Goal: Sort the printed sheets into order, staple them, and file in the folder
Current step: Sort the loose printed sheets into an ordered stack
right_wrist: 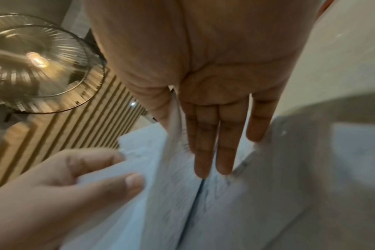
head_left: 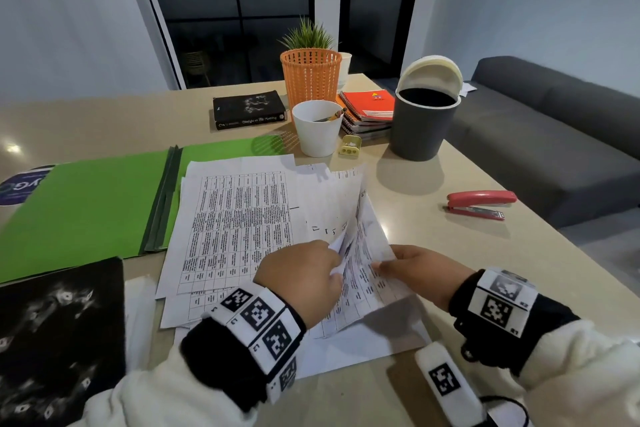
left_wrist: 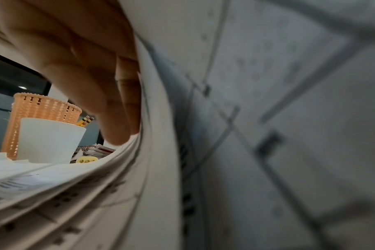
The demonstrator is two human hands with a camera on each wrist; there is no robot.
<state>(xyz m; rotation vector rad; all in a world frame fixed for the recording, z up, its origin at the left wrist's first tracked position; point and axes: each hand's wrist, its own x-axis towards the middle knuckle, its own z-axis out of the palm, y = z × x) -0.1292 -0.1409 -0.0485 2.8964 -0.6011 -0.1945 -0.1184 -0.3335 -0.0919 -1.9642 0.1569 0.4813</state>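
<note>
Between my hands the printed sheets stand fanned: my left hand pinches lifted pages to read them while my right hand nips the edge, steadying.

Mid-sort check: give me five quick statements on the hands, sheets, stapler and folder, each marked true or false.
1. Both hands, left hand and right hand, hold the white printed sheets. True.
2. The red stapler is in the right hand. False: it lies on the beige table, apart from both hands.
3. The green folder lies open, left of the sheets. True.
4. The dark grey bin has its lid shut. False: the lid is tipped open.
5. The white cup is empty. False: pencils stand in it.
</note>
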